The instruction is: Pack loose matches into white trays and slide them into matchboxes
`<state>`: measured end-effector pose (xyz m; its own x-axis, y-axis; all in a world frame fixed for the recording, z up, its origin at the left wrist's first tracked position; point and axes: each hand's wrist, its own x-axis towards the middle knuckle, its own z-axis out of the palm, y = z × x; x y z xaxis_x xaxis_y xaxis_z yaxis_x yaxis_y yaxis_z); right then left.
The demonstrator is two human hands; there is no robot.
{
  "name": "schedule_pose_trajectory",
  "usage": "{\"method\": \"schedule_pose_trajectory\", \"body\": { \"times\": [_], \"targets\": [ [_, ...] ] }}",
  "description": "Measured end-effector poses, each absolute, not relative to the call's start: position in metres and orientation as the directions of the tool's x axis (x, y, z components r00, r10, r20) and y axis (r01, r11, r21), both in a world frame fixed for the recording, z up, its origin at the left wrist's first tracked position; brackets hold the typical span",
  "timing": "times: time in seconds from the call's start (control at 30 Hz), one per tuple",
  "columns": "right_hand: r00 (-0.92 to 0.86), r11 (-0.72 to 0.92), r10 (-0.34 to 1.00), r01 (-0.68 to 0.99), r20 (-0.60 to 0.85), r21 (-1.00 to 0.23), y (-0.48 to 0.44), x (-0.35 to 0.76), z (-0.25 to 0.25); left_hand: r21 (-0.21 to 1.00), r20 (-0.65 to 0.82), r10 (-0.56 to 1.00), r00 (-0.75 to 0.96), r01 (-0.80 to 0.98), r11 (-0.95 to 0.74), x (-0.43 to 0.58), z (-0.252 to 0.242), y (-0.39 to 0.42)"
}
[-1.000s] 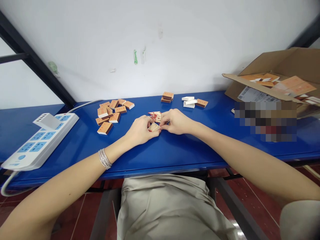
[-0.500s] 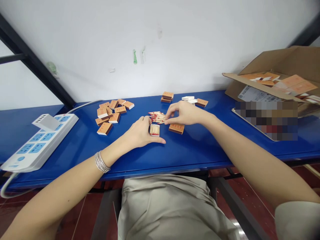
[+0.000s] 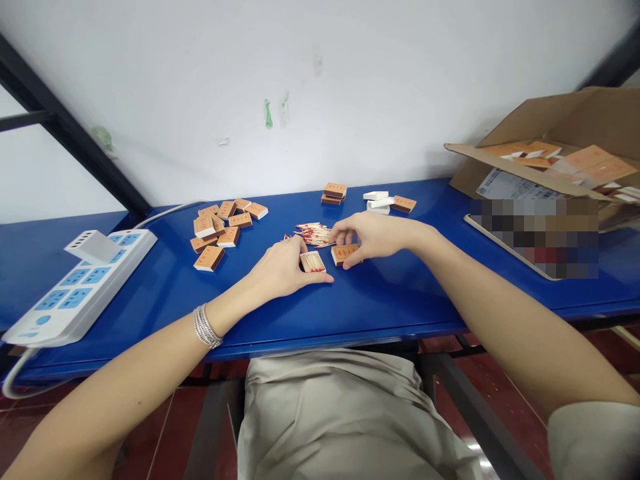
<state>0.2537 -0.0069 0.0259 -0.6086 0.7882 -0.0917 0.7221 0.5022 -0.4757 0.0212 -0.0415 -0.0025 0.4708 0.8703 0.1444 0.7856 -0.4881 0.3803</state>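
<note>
My left hand (image 3: 287, 268) is closed around a white matchbox tray (image 3: 313, 262) filled with matches, their red heads toward me. Just right of it, my right hand (image 3: 367, 239) has its thumb and fingers on an orange matchbox sleeve (image 3: 344, 254) with red characters on top and a brown side. Whether this sleeve has a tray inside cannot be made out. Behind both hands lies a loose pile of red-tipped matches (image 3: 315, 233), its right end close to my right fingers.
Several orange matchboxes (image 3: 229, 237) lie heaped at the left. Two stacked matchboxes (image 3: 334, 193), white trays (image 3: 379, 201) and another orange box (image 3: 404, 204) stand along the back. A white power strip (image 3: 83, 280) is far left; an open cardboard carton (image 3: 470, 172) of matchboxes stands right.
My right hand has moved from the match pile onto the orange sleeve, which has shifted slightly left. The tray in my left hand has turned a little.
</note>
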Motion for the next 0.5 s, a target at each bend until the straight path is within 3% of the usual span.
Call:
{"method": "schedule_pose_trajectory", "body": {
  "times": [0.17, 0.37, 0.5],
  "targets": [
    [-0.64, 0.552, 0.767, 0.699, -0.053, -0.455, -0.009, 0.254, 0.03, 0.349, 0.12, 0.884, 0.452, 0.814, -0.464, 0.022, 0.0, -0.043],
    [-0.629, 0.618, 0.763, 0.64, 0.15, -0.456, -0.016, 0.238, 0.026, 0.345, 0.112, 0.883, 0.456, 0.815, -0.465, 0.024, 0.002, -0.046],
    [-0.625, 0.631, 0.758, 0.633, 0.186, -0.448, -0.017, 0.226, 0.017, 0.325, 0.138, 0.877, 0.459, 0.816, -0.478, 0.025, -0.001, -0.046]
  ]
}}
